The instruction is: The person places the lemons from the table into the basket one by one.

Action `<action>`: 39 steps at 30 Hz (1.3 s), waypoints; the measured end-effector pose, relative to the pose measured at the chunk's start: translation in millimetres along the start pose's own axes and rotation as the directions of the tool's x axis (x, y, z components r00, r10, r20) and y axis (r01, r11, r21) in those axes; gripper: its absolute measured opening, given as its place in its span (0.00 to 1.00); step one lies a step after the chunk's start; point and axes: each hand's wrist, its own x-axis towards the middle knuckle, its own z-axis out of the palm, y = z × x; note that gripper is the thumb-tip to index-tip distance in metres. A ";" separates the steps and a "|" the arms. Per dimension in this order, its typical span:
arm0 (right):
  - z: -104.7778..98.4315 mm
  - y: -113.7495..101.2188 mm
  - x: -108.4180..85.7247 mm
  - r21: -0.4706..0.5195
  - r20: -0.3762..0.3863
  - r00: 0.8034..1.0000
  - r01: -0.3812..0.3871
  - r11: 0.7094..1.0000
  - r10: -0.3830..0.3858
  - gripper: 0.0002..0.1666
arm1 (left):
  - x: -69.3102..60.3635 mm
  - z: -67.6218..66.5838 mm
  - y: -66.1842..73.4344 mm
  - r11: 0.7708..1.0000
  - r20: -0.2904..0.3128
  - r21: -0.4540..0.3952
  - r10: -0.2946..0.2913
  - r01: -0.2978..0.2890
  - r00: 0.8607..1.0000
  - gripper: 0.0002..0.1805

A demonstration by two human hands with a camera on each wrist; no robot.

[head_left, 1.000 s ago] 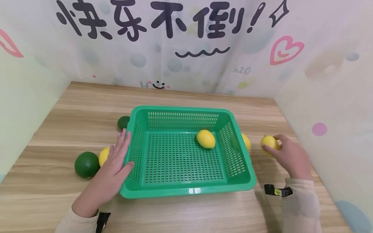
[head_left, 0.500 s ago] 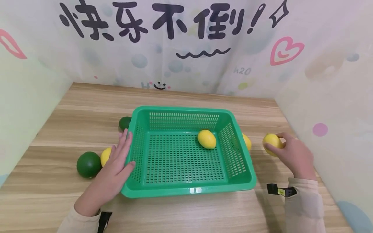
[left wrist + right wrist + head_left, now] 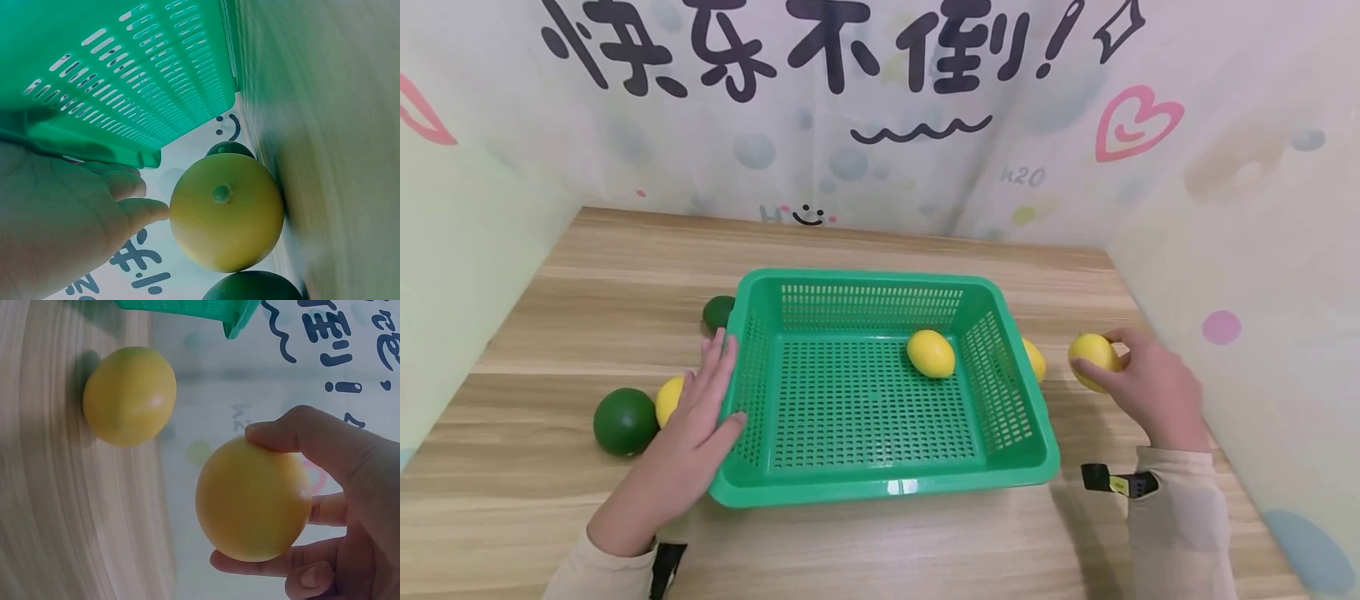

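At the far left, a big green fruit [image 3: 625, 422] is sitting on the wooden table [image 3: 520, 333], and a left lemon [image 3: 667, 402] is lying just beside it, partly hidden behind the left hand [image 3: 691, 446] in the head view. In the left wrist view, the lemon's stem knob is facing the camera and a fingertip is pointing at its side; whether the two are touching, I cannot tell. Farther back, a small green fruit [image 3: 717, 312] is resting near the basket [image 3: 880, 493], its right side hidden by the rim. The left hand is lying along the basket's left rim, fingers straight, thumb spreading over the edge.

The basket is standing in the middle of the table, and an inner lemon [image 3: 931, 354] is resting on its slotted floor, toward the back right. Just outside the right wall, an outer lemon [image 3: 1034, 360] is sitting on the table, partly covered by the basket. Farther right, well apart from the left hand, the right hand [image 3: 1153, 387] is clasping the held lemon [image 3: 1092, 358] between thumb and fingers. This lemon is hanging off the table, near the outer lemon.

Behind, a white wall [image 3: 700, 158] is bearing black writing.
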 end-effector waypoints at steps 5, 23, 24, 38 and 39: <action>-0.8 -2.2 0.0 -0.016 -0.028 1.000 -0.008 1.000 0.007 0.38 | 0.5 0.5 -0.6 1.000 0.002 0.001 0.004 -0.004 1.000 0.44; -5.9 -9.6 -1.3 -0.031 -0.051 0.999 -0.015 0.999 0.014 0.37 | 0.5 0.0 -1.3 1.000 0.002 0.001 0.001 -0.001 1.000 0.44; -6.5 -10.2 -1.4 -0.028 -0.052 0.999 -0.016 0.999 0.014 0.37 | 0.5 0.0 -1.2 1.000 0.001 0.000 0.001 -0.001 1.000 0.44; -15.3 -19.5 -6.7 -0.007 -0.116 0.993 0.005 1.000 -0.006 0.38 | -0.1 0.0 -0.5 1.000 -0.003 -0.010 0.006 -0.006 1.000 0.44; -16.0 -20.0 -6.9 -0.006 -0.119 0.993 0.007 1.000 -0.007 0.38 | 0.1 0.0 -0.5 1.000 -0.002 -0.009 0.004 -0.004 1.000 0.44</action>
